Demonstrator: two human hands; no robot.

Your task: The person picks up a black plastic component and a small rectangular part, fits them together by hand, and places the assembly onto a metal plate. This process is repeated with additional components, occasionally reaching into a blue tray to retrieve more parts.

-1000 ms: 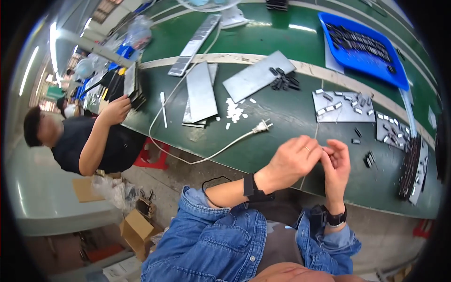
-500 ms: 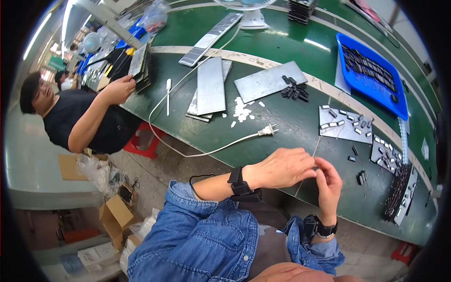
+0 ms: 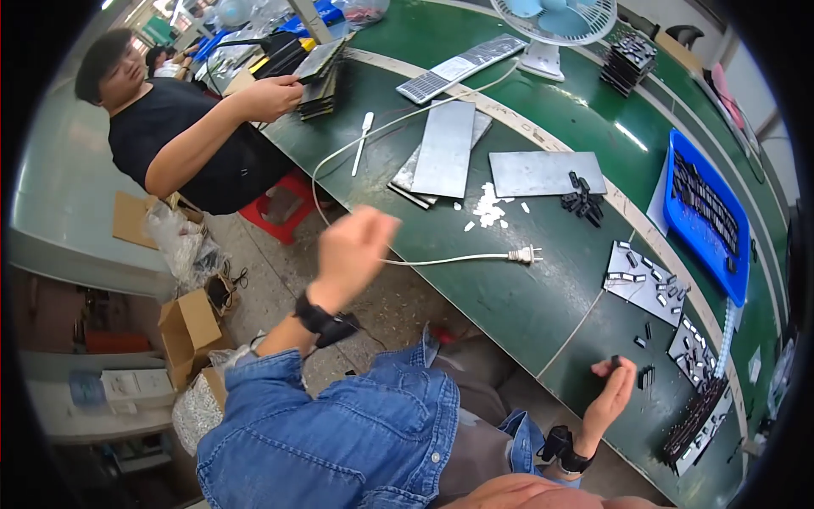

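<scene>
My left hand (image 3: 356, 248) is raised over the floor in front of the green table (image 3: 509, 297). It is blurred, seen from the back, with its fingers curled and nothing showing in them. My right hand (image 3: 612, 394) is held low at the table's near edge, palm up, pinching a small black part (image 3: 616, 360) at its fingertips. Just beyond it lie loose black parts (image 3: 646, 376) and a grey sheet (image 3: 644, 284) dotted with more of them. A thin pale line (image 3: 577, 331) runs across the table edge between my hands.
A white cord with a plug (image 3: 526, 253) crosses the table by grey metal plates (image 3: 445, 148). A blue tray (image 3: 678, 212) of black parts sits at the right, a fan (image 3: 555, 25) at the back. A co-worker (image 3: 186, 140) handles stacked plates (image 3: 318, 72). Cardboard boxes (image 3: 191, 327) stand on the floor.
My hands were together at the table edge working on something small. Now they are apart: the left has swung up and to the left, the right has dropped low. The view has tilted.
</scene>
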